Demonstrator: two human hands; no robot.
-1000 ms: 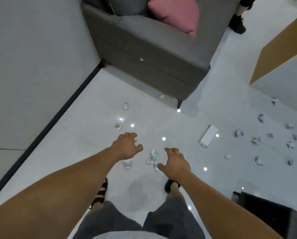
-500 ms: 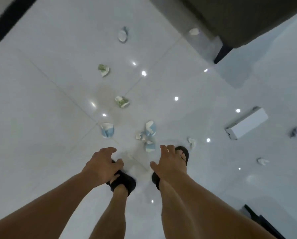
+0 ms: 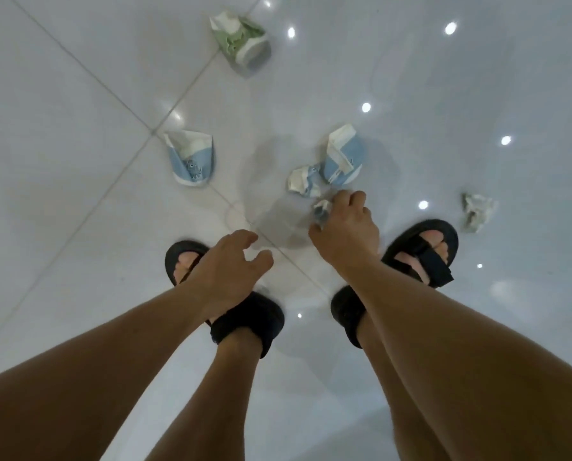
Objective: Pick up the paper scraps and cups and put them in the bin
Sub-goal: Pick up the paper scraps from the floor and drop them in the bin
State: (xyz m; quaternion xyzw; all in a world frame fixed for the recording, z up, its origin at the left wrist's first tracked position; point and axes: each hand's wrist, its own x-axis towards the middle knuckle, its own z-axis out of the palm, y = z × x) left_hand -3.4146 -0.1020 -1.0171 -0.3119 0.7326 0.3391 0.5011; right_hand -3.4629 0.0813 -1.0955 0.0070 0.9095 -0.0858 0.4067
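Bending over the tiled floor (image 3: 78, 168), the person held both hands low and apart, with bare tile between them. The right hand (image 3: 344, 237) was curled round a small scrap (image 3: 321, 209) of blue and white paper, which sat between its forefinger and thumb. The scrap was blurred and partly hidden by the fingers, so whether it was clear of the floor could not be told. The left hand (image 3: 228, 264) held nothing, its fingers loosely bent and its thumb spread, and it hovered over the toe of the left sandal (image 3: 181, 257). The right sandal (image 3: 424, 247) stood just to the outer side of the right hand's wrist.

Just beyond the right hand's fingertips lay a crumpled blue-and-white scrap (image 3: 303, 181). Hard against it, further out, was a flattened blue cup (image 3: 343, 158) with its white lining torn open. A second blue cup (image 3: 193, 159), crushed and lying on its side with a small printed figure on it, was ahead of the left hand and to its outer side, well apart from it. A green cup (image 3: 241, 41), also crushed, lay far ahead of both hands, roughly in line with the left. A white scrap (image 3: 477, 211) lay on the floor to the outer side of the right hand, beyond the right sandal's toe.
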